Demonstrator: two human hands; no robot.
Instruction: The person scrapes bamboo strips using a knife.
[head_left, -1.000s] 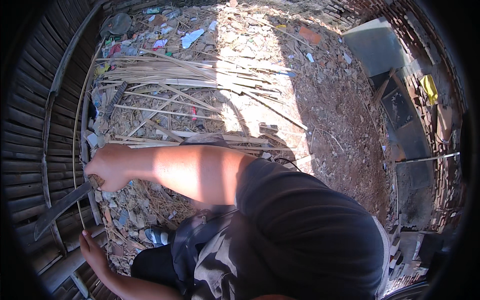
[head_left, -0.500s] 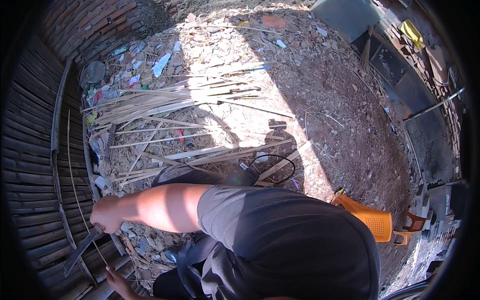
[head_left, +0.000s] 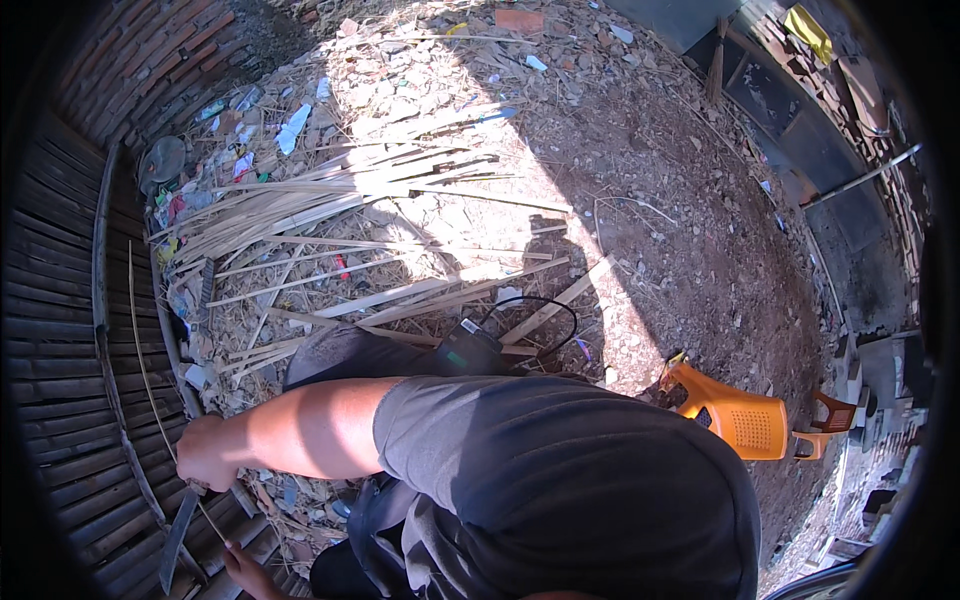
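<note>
Dirt yard, littered with split bamboo strips (head_left: 330, 240). Right hand (head_left: 207, 452) fisted on blade handle (head_left: 180, 530), against thin strip (head_left: 145, 370) rising above it. Left hand (head_left: 245, 570) just below, grip unclear. Splitting likely underway; next needs steady downward pressure.

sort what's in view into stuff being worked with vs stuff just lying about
In use:
- right hand gripping a dark blade tool
- left hand low beside it
- thin bamboo strip

Lying about:
- pile of split bamboo
- orange plastic chair
- litter scraps
- brick
</note>
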